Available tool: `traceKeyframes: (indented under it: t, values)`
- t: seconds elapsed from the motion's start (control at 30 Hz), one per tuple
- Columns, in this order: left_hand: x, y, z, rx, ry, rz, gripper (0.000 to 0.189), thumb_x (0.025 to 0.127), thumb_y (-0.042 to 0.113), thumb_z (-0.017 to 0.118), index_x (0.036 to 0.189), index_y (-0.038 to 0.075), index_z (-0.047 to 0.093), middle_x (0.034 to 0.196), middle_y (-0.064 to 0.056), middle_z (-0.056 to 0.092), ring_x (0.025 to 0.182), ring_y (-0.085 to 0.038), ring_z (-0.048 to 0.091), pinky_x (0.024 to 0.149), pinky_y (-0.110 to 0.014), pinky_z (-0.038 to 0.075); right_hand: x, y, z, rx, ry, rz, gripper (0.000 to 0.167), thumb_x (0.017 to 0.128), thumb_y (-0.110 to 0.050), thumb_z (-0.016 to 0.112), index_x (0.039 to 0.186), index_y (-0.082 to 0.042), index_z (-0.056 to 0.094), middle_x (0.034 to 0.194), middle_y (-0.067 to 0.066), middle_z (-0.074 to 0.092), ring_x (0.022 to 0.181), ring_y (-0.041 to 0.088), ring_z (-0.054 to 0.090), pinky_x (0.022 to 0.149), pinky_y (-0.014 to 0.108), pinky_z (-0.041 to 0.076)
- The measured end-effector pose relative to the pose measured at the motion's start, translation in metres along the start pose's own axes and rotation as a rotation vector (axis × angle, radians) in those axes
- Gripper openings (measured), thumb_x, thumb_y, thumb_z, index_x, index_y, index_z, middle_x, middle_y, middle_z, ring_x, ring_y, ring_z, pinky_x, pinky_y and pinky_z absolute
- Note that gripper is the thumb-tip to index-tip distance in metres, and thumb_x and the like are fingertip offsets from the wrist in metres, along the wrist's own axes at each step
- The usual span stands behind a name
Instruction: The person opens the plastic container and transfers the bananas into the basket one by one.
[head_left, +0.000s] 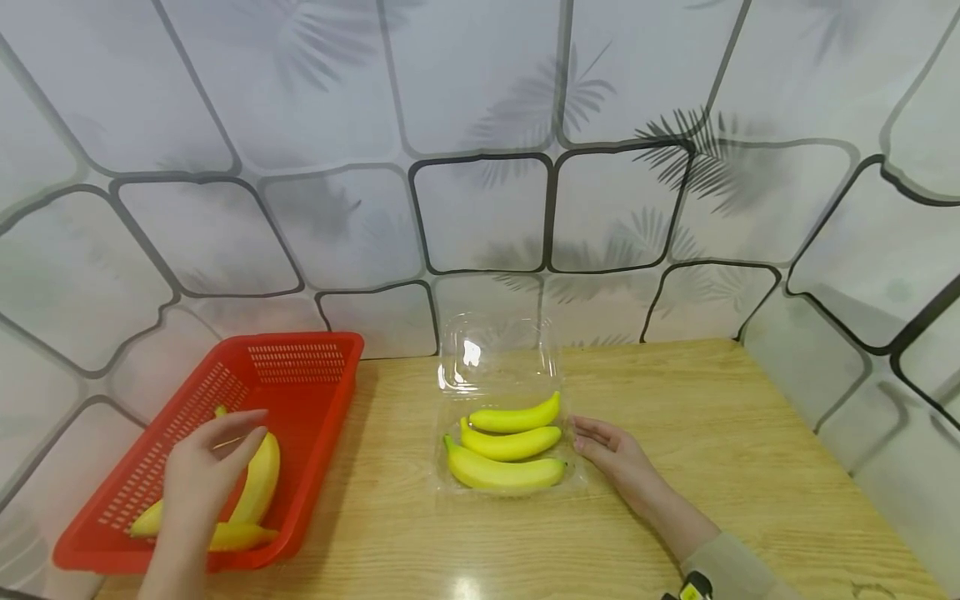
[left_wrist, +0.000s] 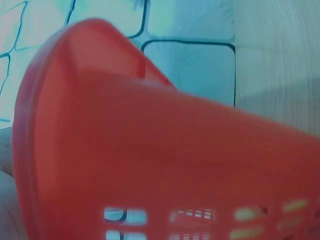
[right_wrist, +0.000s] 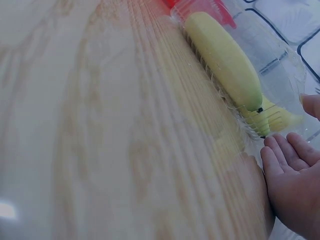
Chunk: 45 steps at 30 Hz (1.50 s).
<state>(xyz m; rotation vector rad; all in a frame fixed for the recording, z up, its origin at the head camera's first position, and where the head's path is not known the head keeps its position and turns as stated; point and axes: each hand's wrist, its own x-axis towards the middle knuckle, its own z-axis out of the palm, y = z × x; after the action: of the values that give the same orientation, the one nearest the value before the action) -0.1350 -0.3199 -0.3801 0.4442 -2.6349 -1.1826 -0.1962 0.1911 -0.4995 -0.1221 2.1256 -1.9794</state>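
Note:
My left hand [head_left: 198, 479] is over the near part of a red plastic basket [head_left: 345, 392], with its thumb and fingers apart. Beneath it lie yellow bananas [head_left: 258, 483], partly hidden by the hand and forearm. In the left wrist view the basket wall [left_wrist: 165, 145] fills most of the picture. A clear plastic clamshell box [head_left: 498, 379] stands in the middle with its lid raised. Three bananas [head_left: 506, 475] lie side by side inside it. At the box's right side is my right hand [head_left: 615, 462], its fingertips right at the edge and its fingers [right_wrist: 282, 152] loosely extended.
A light wood table [head_left: 660, 392] carries both the basket and the box. Behind it rises a wall [head_left: 480, 217] patterned with stone outlines and leaves, and another stretch of it closes off the right side. The raised lid stands close to the back wall.

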Motion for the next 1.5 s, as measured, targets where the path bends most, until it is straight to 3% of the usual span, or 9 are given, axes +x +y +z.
traceKeyframes:
  t: [0.17,0.4,0.47,0.6,0.8,0.97,1.17,1.3,1.5]
  values:
    - [0.000,0.007,0.008,-0.021,-0.011,0.082,0.036,0.103,0.030,0.072,0.132,0.008,0.074,0.108,0.019,0.076,0.082,0.026,0.056,0.073,0.000,0.049,-0.001,0.000,0.000,0.000,0.001,-0.003,0.063,0.107,-0.017,0.063,0.158,0.009,0.037,0.167,0.027,0.039,0.121,-0.012,0.056,0.103,0.005,0.046]
    - [-0.001,0.022,0.025,-0.033,-0.019,0.141,0.033,0.104,0.026,0.071,0.132,0.009,0.074,0.125,-0.013,0.078,0.085,0.025,0.053,0.075,0.000,0.049,-0.001,0.000,0.001,0.014,0.003,-0.007,0.062,0.107,-0.015,0.062,0.158,0.010,0.038,0.166,0.028,0.039,0.117,-0.014,0.057,0.103,0.005,0.046]
    - [-0.001,0.027,0.030,-0.043,-0.011,0.172,0.032,0.104,0.025,0.071,0.131,0.008,0.074,0.127,-0.017,0.077,0.087,0.025,0.053,0.076,0.001,0.048,0.000,0.000,0.001,0.017,0.003,-0.010,0.061,0.107,-0.014,0.062,0.158,0.011,0.038,0.166,0.029,0.039,0.117,-0.014,0.058,0.102,0.006,0.046]
    - [-0.002,0.036,0.037,-0.041,-0.017,0.210,0.031,0.104,0.025,0.070,0.131,0.008,0.074,0.127,-0.016,0.077,0.090,0.022,0.053,0.079,0.002,0.046,0.000,0.001,0.001,0.015,0.001,-0.010,0.061,0.107,-0.015,0.062,0.158,0.011,0.038,0.166,0.029,0.039,0.117,-0.015,0.058,0.102,0.006,0.046]
    - [-0.005,0.044,0.046,-0.073,-0.070,0.196,0.032,0.104,0.025,0.070,0.132,0.009,0.073,0.130,-0.015,0.076,0.100,0.007,0.062,0.083,0.003,0.046,0.001,0.001,0.001,0.013,0.005,-0.002,0.061,0.107,-0.016,0.062,0.158,0.010,0.038,0.166,0.028,0.039,0.117,-0.015,0.057,0.102,0.005,0.046]
    - [-0.005,0.051,0.054,-0.081,-0.072,0.225,0.028,0.104,0.021,0.071,0.129,0.008,0.075,0.127,-0.015,0.077,0.096,0.012,0.059,0.084,0.003,0.045,0.001,0.000,0.001,0.014,0.015,0.001,0.061,0.107,-0.014,0.062,0.158,0.010,0.038,0.165,0.028,0.040,0.116,-0.015,0.058,0.102,0.005,0.046]
    - [-0.006,0.060,0.063,-0.105,-0.070,0.279,0.025,0.102,0.014,0.072,0.125,0.005,0.076,0.123,-0.016,0.078,0.097,0.005,0.064,0.084,0.002,0.047,0.000,0.000,0.002,0.015,0.009,-0.003,0.062,0.107,-0.014,0.062,0.158,0.011,0.037,0.166,0.029,0.039,0.116,-0.014,0.058,0.102,0.006,0.047]
    - [-0.007,0.066,0.067,-0.129,-0.090,0.274,0.025,0.102,0.012,0.071,0.126,0.005,0.076,0.124,-0.015,0.078,0.096,0.010,0.062,0.085,0.000,0.048,-0.001,-0.001,0.001,0.015,0.008,0.002,0.062,0.107,-0.015,0.062,0.158,0.010,0.037,0.166,0.028,0.038,0.116,-0.014,0.057,0.102,0.005,0.047]
    - [-0.008,0.070,0.074,-0.157,-0.104,0.282,0.023,0.102,0.012,0.072,0.123,0.006,0.077,0.123,-0.014,0.079,0.096,0.007,0.064,0.085,-0.003,0.050,-0.001,-0.002,0.001,0.002,0.012,0.016,0.063,0.107,-0.017,0.062,0.159,0.009,0.037,0.167,0.027,0.039,0.124,-0.007,0.057,0.102,0.005,0.046]
